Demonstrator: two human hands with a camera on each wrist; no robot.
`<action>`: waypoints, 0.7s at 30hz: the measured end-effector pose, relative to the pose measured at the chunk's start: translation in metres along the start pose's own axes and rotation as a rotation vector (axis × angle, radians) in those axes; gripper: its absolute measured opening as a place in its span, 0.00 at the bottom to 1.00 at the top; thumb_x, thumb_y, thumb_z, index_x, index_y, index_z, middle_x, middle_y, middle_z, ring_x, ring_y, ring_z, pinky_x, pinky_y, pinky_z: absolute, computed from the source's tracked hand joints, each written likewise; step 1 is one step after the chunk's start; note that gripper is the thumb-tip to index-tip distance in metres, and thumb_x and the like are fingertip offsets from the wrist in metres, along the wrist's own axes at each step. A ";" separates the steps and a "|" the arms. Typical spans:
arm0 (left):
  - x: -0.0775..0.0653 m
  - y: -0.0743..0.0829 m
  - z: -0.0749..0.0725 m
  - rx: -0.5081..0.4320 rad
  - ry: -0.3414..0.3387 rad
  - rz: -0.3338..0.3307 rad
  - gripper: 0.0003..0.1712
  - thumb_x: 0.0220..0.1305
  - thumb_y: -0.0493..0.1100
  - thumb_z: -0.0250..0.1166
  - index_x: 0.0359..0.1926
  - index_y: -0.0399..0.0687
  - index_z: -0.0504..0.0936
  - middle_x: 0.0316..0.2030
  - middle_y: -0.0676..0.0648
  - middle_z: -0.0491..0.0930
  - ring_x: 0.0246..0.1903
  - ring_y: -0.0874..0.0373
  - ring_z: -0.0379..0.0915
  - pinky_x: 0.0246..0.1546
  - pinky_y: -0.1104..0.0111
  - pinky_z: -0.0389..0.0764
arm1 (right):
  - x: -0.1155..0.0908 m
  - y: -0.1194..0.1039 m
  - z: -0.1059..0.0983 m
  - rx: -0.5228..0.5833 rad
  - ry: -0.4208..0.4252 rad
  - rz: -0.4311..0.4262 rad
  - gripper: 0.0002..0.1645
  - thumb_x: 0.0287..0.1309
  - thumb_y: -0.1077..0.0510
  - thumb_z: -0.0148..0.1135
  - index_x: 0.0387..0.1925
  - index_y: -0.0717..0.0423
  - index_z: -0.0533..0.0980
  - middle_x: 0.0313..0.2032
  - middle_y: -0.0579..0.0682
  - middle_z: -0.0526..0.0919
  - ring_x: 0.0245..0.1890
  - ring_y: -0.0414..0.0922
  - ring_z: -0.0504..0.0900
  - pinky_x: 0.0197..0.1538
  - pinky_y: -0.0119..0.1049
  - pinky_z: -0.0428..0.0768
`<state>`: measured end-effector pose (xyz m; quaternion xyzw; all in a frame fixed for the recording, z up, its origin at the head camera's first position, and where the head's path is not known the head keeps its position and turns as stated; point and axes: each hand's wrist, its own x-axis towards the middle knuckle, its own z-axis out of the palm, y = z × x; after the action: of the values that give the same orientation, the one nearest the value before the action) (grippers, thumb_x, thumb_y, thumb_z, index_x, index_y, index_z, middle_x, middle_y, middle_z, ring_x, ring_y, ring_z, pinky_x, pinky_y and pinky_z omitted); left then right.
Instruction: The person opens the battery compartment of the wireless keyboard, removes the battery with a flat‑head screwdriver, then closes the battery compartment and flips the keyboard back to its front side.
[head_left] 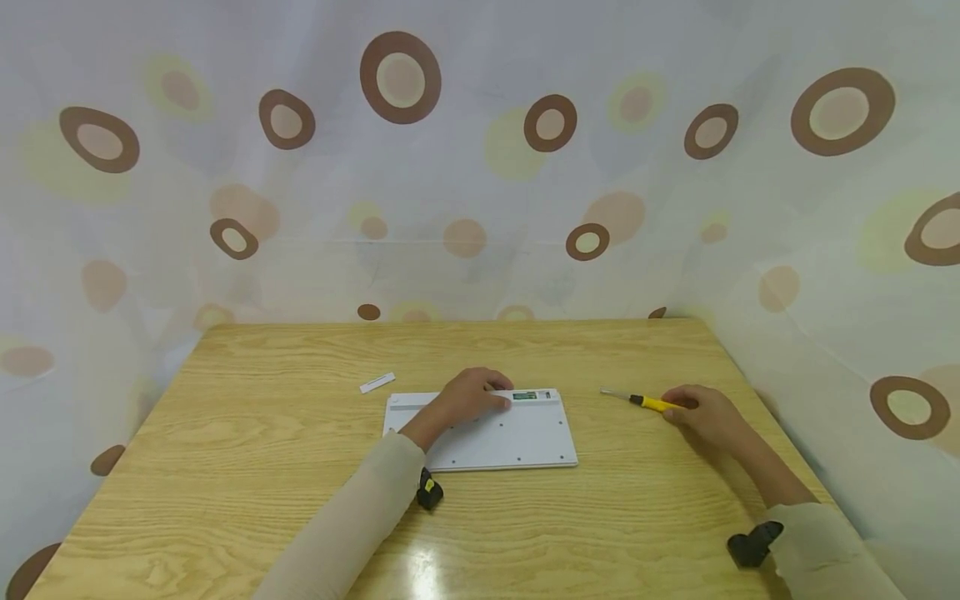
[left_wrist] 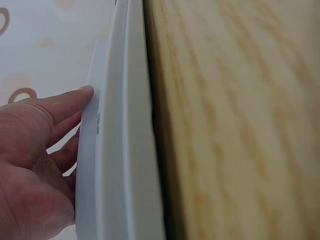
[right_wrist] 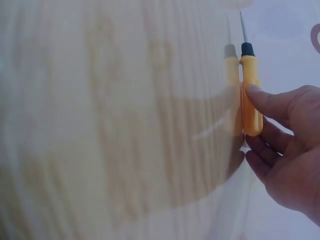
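Left hand (head_left: 467, 398): grips the far edge of the white keyboard (head_left: 517, 440), underside up on the table (head_left: 637, 500).
Right hand (head_left: 703, 412): pinches the yellow screwdriver (head_left: 651, 403); only the right wrist view shows its butt end.
Slot (head_left: 541, 396): seen from the head alone, in the keyboard; holds a green piece (head_left: 524, 396) too small to identify.
Left wrist view: keyboard cut off, fingertips partly hidden.

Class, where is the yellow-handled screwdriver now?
In the head view, the screwdriver is right of the upturned white keyboard, held in the right hand.

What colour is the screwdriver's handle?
The handle is orangey yellow, best seen in the right wrist view.
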<state>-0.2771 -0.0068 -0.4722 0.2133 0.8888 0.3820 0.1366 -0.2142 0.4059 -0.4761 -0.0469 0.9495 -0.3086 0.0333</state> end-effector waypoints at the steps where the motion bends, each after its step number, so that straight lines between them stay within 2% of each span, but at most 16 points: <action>1: 0.001 -0.001 0.000 0.001 0.000 0.001 0.17 0.67 0.48 0.68 0.56 0.54 0.85 0.51 0.52 0.83 0.50 0.56 0.77 0.52 0.59 0.77 | 0.000 0.000 0.000 -0.002 -0.002 0.000 0.23 0.67 0.52 0.65 0.55 0.66 0.78 0.54 0.67 0.81 0.55 0.64 0.79 0.55 0.57 0.78; 9: 0.002 -0.003 0.000 -0.007 -0.004 0.007 0.16 0.67 0.47 0.68 0.55 0.54 0.85 0.51 0.52 0.83 0.50 0.56 0.77 0.52 0.59 0.77 | -0.003 -0.006 -0.001 -0.038 -0.007 0.006 0.22 0.65 0.56 0.67 0.53 0.68 0.79 0.53 0.68 0.81 0.53 0.65 0.78 0.54 0.58 0.77; 13: 0.001 -0.003 0.001 -0.012 -0.003 0.017 0.15 0.67 0.47 0.68 0.54 0.53 0.85 0.51 0.51 0.83 0.49 0.56 0.77 0.52 0.59 0.77 | -0.007 -0.011 -0.004 -0.043 -0.007 0.011 0.23 0.65 0.54 0.67 0.54 0.67 0.79 0.54 0.68 0.80 0.53 0.66 0.78 0.51 0.57 0.78; 16: 0.000 -0.002 0.000 -0.017 -0.002 0.015 0.16 0.67 0.46 0.68 0.54 0.53 0.85 0.50 0.51 0.83 0.49 0.57 0.77 0.52 0.59 0.77 | -0.009 -0.012 -0.005 -0.014 0.000 0.015 0.25 0.66 0.52 0.66 0.56 0.65 0.78 0.55 0.68 0.80 0.53 0.64 0.78 0.49 0.52 0.80; 21: -0.001 -0.001 0.000 -0.013 0.000 0.008 0.16 0.68 0.47 0.68 0.55 0.52 0.85 0.51 0.51 0.83 0.50 0.57 0.77 0.53 0.59 0.77 | -0.011 -0.016 -0.008 0.056 0.043 -0.004 0.27 0.69 0.50 0.63 0.61 0.64 0.76 0.58 0.67 0.79 0.53 0.59 0.79 0.44 0.34 0.80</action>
<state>-0.2764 -0.0082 -0.4728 0.2158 0.8855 0.3881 0.1366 -0.2027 0.3993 -0.4598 -0.0413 0.9408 -0.3360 0.0137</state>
